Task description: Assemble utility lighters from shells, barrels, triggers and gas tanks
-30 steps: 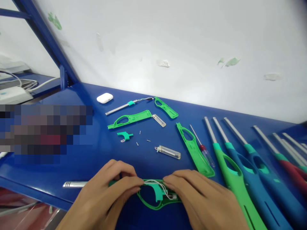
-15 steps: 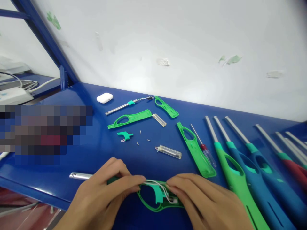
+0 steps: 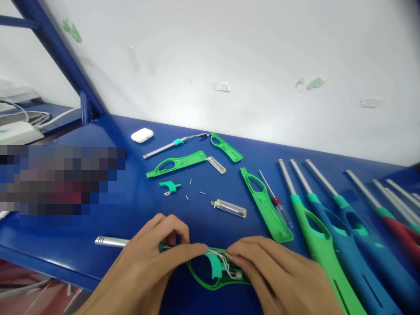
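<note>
An opened green lighter casing point(image 3: 201, 282) lies between my hands near the table's front edge, with a teal trigger point(image 3: 215, 266) and white wires point(image 3: 226, 265) inside. My left hand point(image 3: 154, 258) is closed around its nozzle end, the thumb tip pressing on the wires at the upper rim. From under that hand a silver lighter tube point(image 3: 111, 241) sticks out to the left. My right hand point(image 3: 278, 273) grips the handle end, its fingertips on the upper edge. That end of the casing is hidden by the right hand.
Beyond my hands lie a clear fuel tank point(image 3: 230, 208), several small screws point(image 3: 187, 197), a loose teal trigger point(image 3: 170, 187) and a green shell half point(image 3: 267, 210). A screwdriver point(image 3: 282, 212) is beside that shell. Several assembled lighters point(image 3: 315, 245) line the right. A white case point(image 3: 142, 135) sits far left.
My left thumb has slid right along the wires, and the left index finger has drawn back into a bend. My right hand keeps its grip.
</note>
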{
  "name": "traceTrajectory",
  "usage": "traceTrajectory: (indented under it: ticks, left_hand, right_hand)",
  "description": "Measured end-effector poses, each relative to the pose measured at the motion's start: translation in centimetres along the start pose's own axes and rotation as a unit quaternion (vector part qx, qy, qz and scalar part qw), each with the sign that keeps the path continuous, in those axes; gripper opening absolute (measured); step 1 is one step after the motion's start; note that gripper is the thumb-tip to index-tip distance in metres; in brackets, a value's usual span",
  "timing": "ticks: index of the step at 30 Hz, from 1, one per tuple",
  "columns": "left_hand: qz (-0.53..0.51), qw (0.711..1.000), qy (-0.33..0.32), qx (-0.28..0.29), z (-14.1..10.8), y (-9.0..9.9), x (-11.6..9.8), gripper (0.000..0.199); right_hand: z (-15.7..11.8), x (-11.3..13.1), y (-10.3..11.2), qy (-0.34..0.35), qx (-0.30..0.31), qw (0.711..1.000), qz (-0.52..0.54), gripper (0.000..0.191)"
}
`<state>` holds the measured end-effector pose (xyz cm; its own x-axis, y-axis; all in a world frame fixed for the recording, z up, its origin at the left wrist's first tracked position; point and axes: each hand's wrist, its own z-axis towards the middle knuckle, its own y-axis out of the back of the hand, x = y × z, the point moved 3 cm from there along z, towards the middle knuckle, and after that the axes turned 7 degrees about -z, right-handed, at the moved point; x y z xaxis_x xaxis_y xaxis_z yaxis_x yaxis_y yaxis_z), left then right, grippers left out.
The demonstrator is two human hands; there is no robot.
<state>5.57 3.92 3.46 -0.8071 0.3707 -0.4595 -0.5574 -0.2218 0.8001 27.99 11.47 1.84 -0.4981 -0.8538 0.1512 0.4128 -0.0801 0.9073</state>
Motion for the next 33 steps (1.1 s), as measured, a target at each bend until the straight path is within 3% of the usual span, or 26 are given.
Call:
traceTrajectory:
  ticks: [8, 17, 27, 33]
  left_hand:
    - [-0.022, 0.999, -0.028, -0.010, -0.4, -0.1, -0.1, 0.049]
    - [-0.024, 0.999, -0.027, 0.007, 0.0, 0.1, -0.2, 0.033]
    - [-0.029, 0.999, -0.017, 0.001, -0.8, -0.7, 0.3, 0.039]
    - [0.015, 1.000, -0.003, -0.015, -0.8, 0.0, 0.5, 0.039]
  right_hand:
    - [1.4, 0.6, 0.9, -0.008, -0.058, 0.998, -0.014, 0.038]
    - [1.4, 0.6, 0.8, -0.005, -0.054, 0.998, -0.018, 0.037]
    - [1.6, 0.6, 0.9, -0.014, -0.075, 0.997, -0.031, 0.045]
    - [1.8, 0.1, 1.8, -0.032, -0.074, 0.996, -0.050, 0.029]
